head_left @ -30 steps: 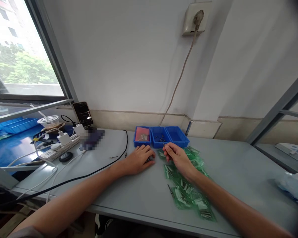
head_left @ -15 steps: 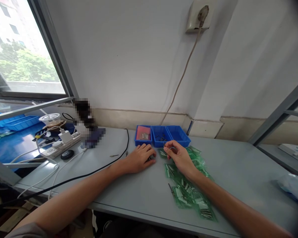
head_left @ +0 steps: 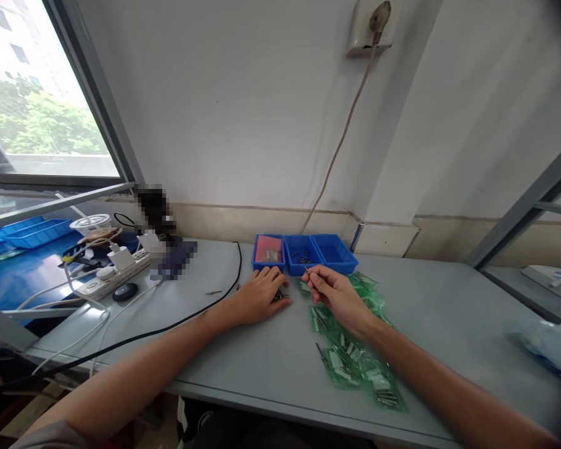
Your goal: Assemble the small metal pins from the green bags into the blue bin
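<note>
The right hand pinches a thin, small metal pin between its thumb and finger. The pin pokes out from the fingertips, just in front of the blue plastic bins. The left hand lies palm down on the gray, smooth table, with its fingers bent. A little pile of dark metal bits sits by its thumb and fingers, partly hidden under them. I cannot tell if the left hand grips any of the bits.

Three bins stand in a row past the hands. The left blue plastic bin has a red flat packet in it. The middle blue plastic bin has more small dark bits in it. The right blue plastic bin is next to it. Green see-through plastic bags with metal pins inside lie under and near the right arm. A long black cord runs by the left arm.
</note>
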